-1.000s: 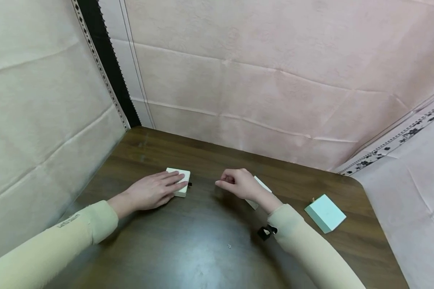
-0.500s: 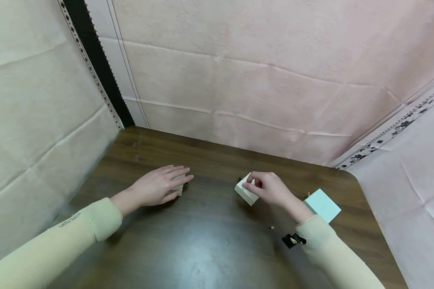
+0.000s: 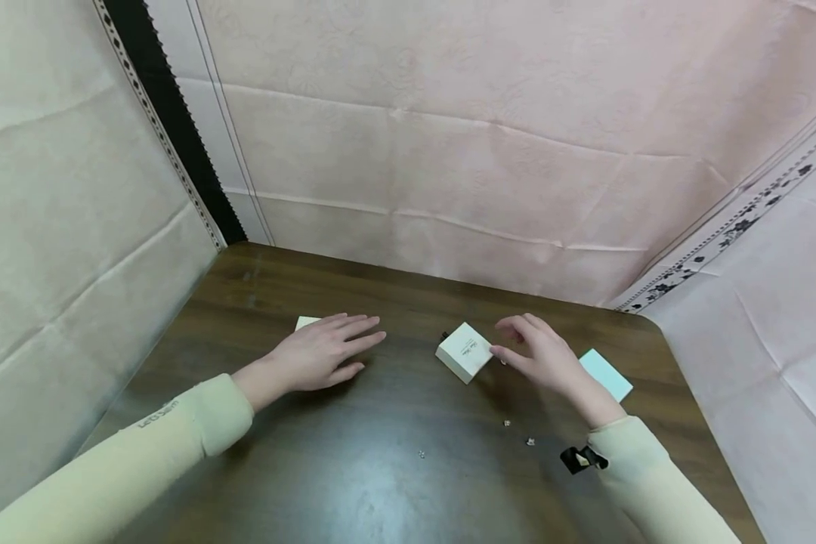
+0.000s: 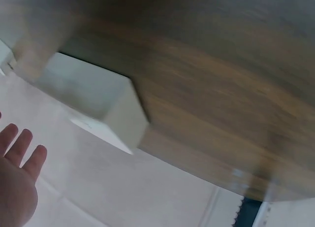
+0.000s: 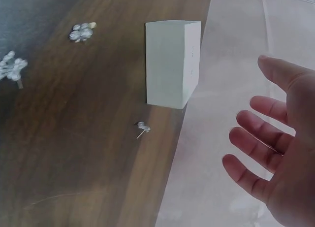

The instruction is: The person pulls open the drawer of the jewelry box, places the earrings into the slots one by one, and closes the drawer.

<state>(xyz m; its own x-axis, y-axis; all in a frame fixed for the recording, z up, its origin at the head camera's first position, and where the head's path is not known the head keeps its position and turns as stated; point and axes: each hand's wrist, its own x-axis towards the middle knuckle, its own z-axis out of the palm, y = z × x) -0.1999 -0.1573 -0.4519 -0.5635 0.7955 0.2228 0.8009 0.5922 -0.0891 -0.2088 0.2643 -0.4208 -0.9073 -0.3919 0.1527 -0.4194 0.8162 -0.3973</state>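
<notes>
My left hand (image 3: 323, 353) is spread flat above a white box (image 3: 306, 322), whose far corner alone shows past the knuckles. The left wrist view has that box (image 4: 93, 89) apart from the fingers. A second white box (image 3: 465, 353), printed with small lettering on top, lies mid-table. Just right of it is my right hand (image 3: 544, 355), its fingers loosely bent with nothing between them. A small sparkly earring (image 5: 142, 127) lies by the box, near this hand. Two more clear-stoned earrings, one a cluster (image 5: 82, 32) and one flower-like (image 5: 12, 67), rest nearer me.
A teal box (image 3: 605, 374) stands on the right, partly behind my right wrist. Another tiny shiny piece (image 3: 421, 454) lies on the wooden table (image 3: 299, 483) toward the front. Pale cloth walls (image 3: 408, 151) close off the back and sides.
My right hand has moved right, past the middle box, and its fingers have loosened. My left hand has lifted off its box and shifted right. Small earrings now show beside the right arm.
</notes>
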